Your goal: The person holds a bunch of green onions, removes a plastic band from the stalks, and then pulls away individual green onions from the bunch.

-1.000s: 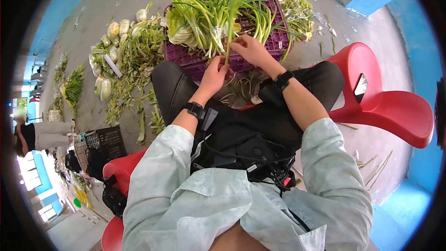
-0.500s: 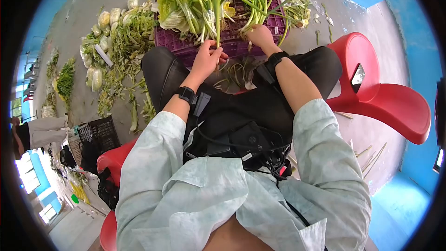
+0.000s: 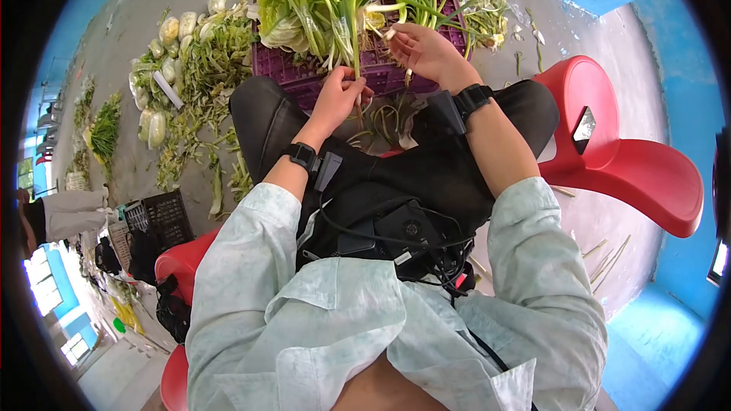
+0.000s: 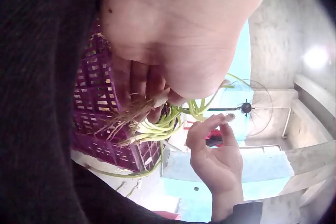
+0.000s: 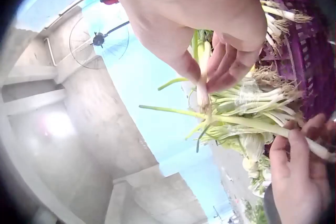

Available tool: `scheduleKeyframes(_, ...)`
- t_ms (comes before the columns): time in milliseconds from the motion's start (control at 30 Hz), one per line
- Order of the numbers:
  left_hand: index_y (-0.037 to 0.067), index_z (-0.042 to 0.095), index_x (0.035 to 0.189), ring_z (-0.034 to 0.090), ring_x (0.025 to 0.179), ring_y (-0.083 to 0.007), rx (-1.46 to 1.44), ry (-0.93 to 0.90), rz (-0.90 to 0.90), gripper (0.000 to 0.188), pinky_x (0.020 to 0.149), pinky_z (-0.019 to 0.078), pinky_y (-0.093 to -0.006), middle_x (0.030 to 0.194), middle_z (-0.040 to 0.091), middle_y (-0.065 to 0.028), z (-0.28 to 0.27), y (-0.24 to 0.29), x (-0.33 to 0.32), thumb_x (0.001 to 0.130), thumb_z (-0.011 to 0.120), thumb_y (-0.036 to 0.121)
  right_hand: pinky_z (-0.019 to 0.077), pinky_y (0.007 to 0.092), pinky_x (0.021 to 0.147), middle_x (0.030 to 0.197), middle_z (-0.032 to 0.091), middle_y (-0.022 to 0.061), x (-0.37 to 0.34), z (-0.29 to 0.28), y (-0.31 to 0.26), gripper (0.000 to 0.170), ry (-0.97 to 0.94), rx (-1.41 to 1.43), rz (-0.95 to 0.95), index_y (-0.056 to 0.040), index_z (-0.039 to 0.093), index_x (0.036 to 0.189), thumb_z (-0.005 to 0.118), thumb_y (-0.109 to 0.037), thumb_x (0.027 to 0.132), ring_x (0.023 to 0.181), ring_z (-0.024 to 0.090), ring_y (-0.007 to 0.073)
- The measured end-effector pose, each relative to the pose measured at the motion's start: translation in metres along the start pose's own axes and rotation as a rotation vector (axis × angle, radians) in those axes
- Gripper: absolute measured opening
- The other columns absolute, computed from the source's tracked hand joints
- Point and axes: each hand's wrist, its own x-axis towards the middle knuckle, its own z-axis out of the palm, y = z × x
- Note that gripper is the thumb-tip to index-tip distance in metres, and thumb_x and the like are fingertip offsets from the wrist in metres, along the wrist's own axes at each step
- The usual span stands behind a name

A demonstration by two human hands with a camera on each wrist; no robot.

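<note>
Near the crate's front edge, my left hand (image 3: pixel 339 99) pinches a green onion (image 3: pixel 356 46) by its white lower end, the leaves pointing up and away. Dangling roots (image 4: pixel 131 113) show beneath its fingers in the left wrist view. To its right, my right hand (image 3: pixel 428 52) pinches another green onion (image 5: pixel 202 90) near the white root end, between thumb and fingers. Taped bunches of green onions (image 5: pixel 252 98) lie on the upturned purple crate (image 3: pixel 285 80), beside a leafy cabbage (image 3: pixel 282 27).
Cabbages (image 3: pixel 156 128) and loose trimmings (image 3: pixel 202 91) cover the floor at the left. A red chair (image 3: pixel 594 99) with a phone (image 3: pixel 584 129) on it stands at the right. Far left are a black crate (image 3: pixel 169 217) and another person (image 3: pixel 72 215).
My right hand has gone from the left hand's onion to the loose onions at the right, then back leftward with one onion. The left hand still holds its onion.
</note>
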Motion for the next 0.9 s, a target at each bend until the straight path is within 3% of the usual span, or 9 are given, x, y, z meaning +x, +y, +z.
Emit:
scheduleKeyframes(233,0.0,0.052,0.123,0.071,0.091,-0.0213,-0.187,-0.028,-0.077,0.024,0.084,0.0578,-0.0343,0.105,0.071,-0.0135,-0.001,0.005,0.0,0.107,0.052,0.019,0.0591,0.0313,0.086,0.106,0.07,0.0066,-0.005,0.011,0.027,0.019,-0.177,-0.394,0.123,-0.0037,0.064,0.112,0.07,-0.011,0.095,0.092,0.069,0.0163)
scheduleKeyframes(567,0.003,0.053,0.127,0.07,0.097,-0.0212,-0.382,-0.006,-0.234,0.026,0.089,0.0577,-0.0365,0.114,0.067,-0.0096,-0.006,0.007,-0.003,0.11,0.043,0.02,0.0547,0.0247,0.068,0.099,0.071,0.0011,0.015,-0.001,0.047,0.017,-0.147,-0.806,0.178,-0.0079,0.069,0.107,0.072,-0.015,0.091,0.085,0.067,0.0098)
scheduleKeyframes(667,0.004,0.053,0.128,0.07,0.097,-0.0191,-0.331,-0.037,-0.227,0.027,0.088,0.0569,-0.0349,0.114,0.067,-0.0077,-0.006,0.004,-0.002,0.11,0.043,0.022,0.0514,0.0258,0.064,0.091,0.069,-0.0003,0.0,0.008,0.047,0.022,-0.149,-0.977,0.169,-0.0076,0.073,0.106,0.072,-0.023,0.09,0.079,0.064,0.0089)
scheduleKeyframes(767,0.004,0.054,0.129,0.068,0.094,-0.016,-0.248,-0.059,-0.22,0.028,0.086,0.056,-0.0324,0.113,0.067,-0.0062,-0.004,0.003,-0.004,0.111,0.044,0.023,0.0489,0.0271,0.06,0.086,0.068,0.0008,0.007,0.007,0.054,0.033,-0.19,-1.21,0.045,-0.0064,0.076,0.107,0.069,-0.033,0.09,0.072,0.061,0.0108)
scheduleKeyframes(867,0.004,0.056,0.127,0.065,0.09,-0.0134,-0.248,-0.075,-0.248,0.026,0.083,0.0555,-0.0306,0.108,0.066,-0.0048,-0.003,0.007,-0.006,0.11,0.046,0.021,0.049,0.0283,0.06,0.084,0.068,0.005,0.015,0.006,0.048,0.041,-0.222,-1.514,0.027,-0.0049,0.076,0.111,0.066,-0.04,0.091,0.071,0.061,0.0122)
scheduleKeyframes(900,0.004,0.057,0.126,0.065,0.089,-0.0128,-0.281,-0.105,-0.247,0.025,0.082,0.0557,-0.0302,0.105,0.065,-0.0048,-0.007,-0.001,-0.001,0.11,0.047,0.02,0.0511,0.031,0.066,0.087,0.071,0.0094,0.009,0.009,0.04,0.044,-0.239,-1.495,0.046,-0.0031,0.077,0.107,0.067,-0.042,0.09,0.077,0.064,0.0147)
